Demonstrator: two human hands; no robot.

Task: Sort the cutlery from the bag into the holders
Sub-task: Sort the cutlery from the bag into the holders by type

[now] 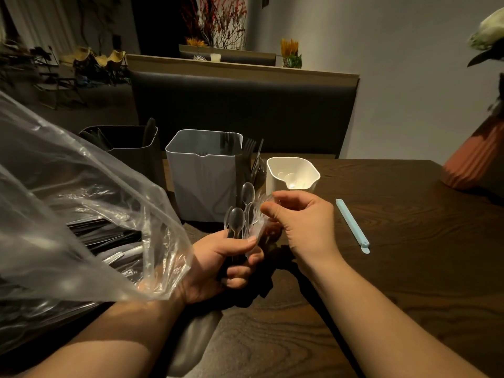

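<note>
Centrally, left hand (218,266) grips a fan of clear spoons (236,220) upright by the handles, right hand (297,222) pinches the fan's right edge, just before the grey holder (201,175) and white holder (293,170); bag (81,200) lies left on the surface (409,268).

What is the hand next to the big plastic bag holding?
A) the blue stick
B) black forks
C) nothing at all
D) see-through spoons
D: the left hand grips a bunch of clear plastic spoons, bowls pointing up, in front of the grey holder.
</note>
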